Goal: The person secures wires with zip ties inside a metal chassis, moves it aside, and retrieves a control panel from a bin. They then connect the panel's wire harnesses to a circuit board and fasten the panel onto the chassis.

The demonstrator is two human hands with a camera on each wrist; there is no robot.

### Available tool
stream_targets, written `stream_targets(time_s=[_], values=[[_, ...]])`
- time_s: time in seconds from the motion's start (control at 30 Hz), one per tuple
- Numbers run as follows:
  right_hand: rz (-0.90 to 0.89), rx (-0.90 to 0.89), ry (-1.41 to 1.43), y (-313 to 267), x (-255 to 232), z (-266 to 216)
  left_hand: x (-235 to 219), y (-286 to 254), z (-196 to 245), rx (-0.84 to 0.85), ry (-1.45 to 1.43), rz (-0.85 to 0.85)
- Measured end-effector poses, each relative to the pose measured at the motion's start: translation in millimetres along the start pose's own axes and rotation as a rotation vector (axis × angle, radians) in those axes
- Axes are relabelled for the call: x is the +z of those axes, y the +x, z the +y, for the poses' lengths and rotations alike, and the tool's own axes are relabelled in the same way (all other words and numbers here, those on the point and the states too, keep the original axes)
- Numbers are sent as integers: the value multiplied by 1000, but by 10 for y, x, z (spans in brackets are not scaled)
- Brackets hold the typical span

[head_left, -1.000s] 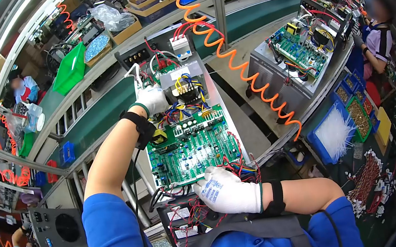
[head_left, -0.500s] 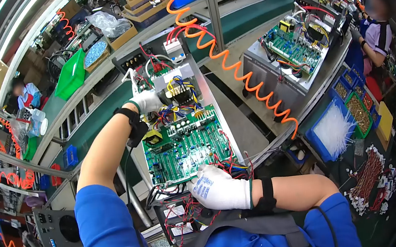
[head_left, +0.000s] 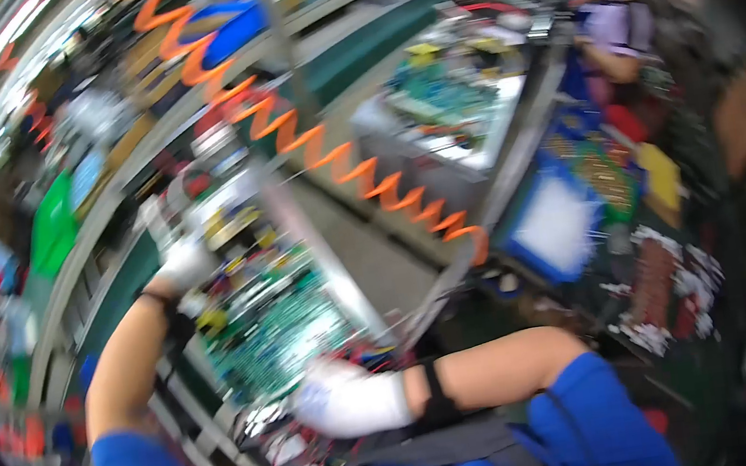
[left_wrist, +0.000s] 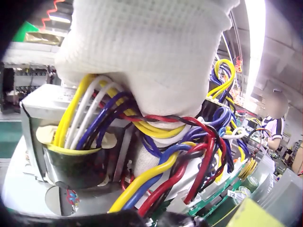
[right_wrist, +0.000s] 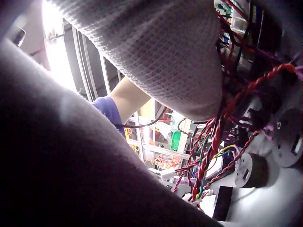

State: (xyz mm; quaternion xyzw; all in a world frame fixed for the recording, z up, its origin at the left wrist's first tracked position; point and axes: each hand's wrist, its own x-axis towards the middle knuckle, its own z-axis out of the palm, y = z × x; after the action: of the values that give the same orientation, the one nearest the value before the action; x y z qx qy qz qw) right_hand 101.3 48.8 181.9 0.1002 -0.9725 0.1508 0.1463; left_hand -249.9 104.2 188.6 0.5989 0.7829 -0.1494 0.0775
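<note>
My left hand, in a white knit glove, is at the left side of an opened electronics unit, beside the transformer. In the left wrist view the glove covers part of a bundle of yellow, white and blue wires, with gloved fingers showing beneath, gripping it. My right hand, also gloved, is at the near edge of the green circuit board. Twisted red and black wires hang beside it in the right wrist view. Its fingertips are hidden, and I cannot tell what they hold.
An orange coiled air hose hangs across the right side of the unit. A second opened unit stands further right, with a person beyond it. Near my right elbow are a blue tray of white strips and several bundled wires.
The head view has swung, blurring the picture and shifting the scene to the left. My left hand stays beside the transformer, my right at the board's near edge.
</note>
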Motion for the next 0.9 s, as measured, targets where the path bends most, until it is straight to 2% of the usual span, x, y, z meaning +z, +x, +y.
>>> stream_targets(time_s=[0.03,0.07,0.1,0.13,0.17,0.2,0.23,0.27,0.3,0.37,0.4,0.43,0.47,0.53,0.6,0.67,0.73,0.77,0.83,0.9], values=[[-160,2,-60,15,-29,-24,156,81,-106,28,-87,61],[4,34,-48,-19,141,-29,295,159,-254,264,-45,166],[-315,15,-91,106,-108,-47,78,86,-109,144,19,36],[-490,52,-123,212,88,-37,-73,42,-6,49,113,-60],[-504,-33,-199,240,323,-18,102,175,-136,124,340,-158],[-564,-48,-183,246,113,-29,304,316,-385,185,575,-254],[-483,-47,-224,201,203,-31,506,394,-538,158,432,-113],[-402,-50,-268,177,227,-40,398,336,-396,127,287,26],[-359,-24,-246,159,244,-47,303,246,-241,-78,87,47],[-329,-1,-177,114,41,-68,250,211,-201,-125,142,38],[-223,10,-182,88,199,-60,302,237,-246,-146,156,30],[-191,-9,-188,60,261,-47,318,255,-277,-148,196,-7],[-158,-31,-193,48,296,-31,472,355,-403,-113,120,40],[-204,-27,-195,77,360,-24,716,504,-575,-154,120,37],[-247,-27,-196,112,356,-13,405,331,-305,-146,225,-55],[-216,0,-176,104,312,-31,294,265,-207,-108,218,-47],[-228,-20,-205,88,247,-37,139,126,-47,-133,162,0],[-229,-4,-110,79,115,-26,94,76,22,-175,102,43],[-188,3,21,48,53,-3,-16,14,109,-195,119,-3],[-227,12,-35,83,79,-26,-10,28,82,-154,130,21]])
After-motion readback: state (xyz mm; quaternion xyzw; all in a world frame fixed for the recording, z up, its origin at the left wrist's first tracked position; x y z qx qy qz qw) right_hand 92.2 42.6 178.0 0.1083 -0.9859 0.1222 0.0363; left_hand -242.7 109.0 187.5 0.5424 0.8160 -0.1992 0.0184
